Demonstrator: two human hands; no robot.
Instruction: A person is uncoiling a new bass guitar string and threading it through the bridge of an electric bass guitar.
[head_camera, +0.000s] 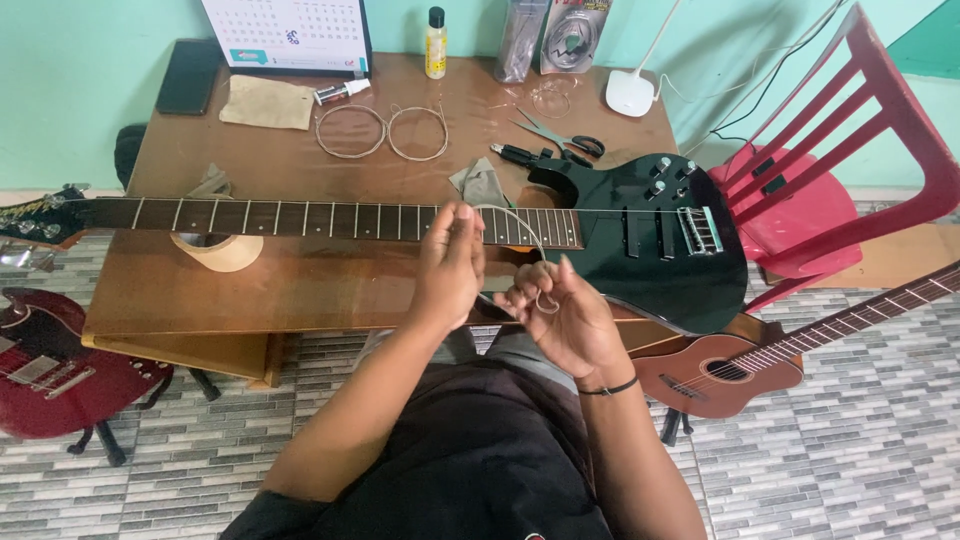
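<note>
Item: thin silver guitar string (520, 225), arching between your hands above the near edge of the black electric guitar (640, 240) on the brown wooden table (290, 290). Your left hand (450, 265) pinches its left end; your right hand (560, 320) pinches the coiled right end, nearer you.
</note>
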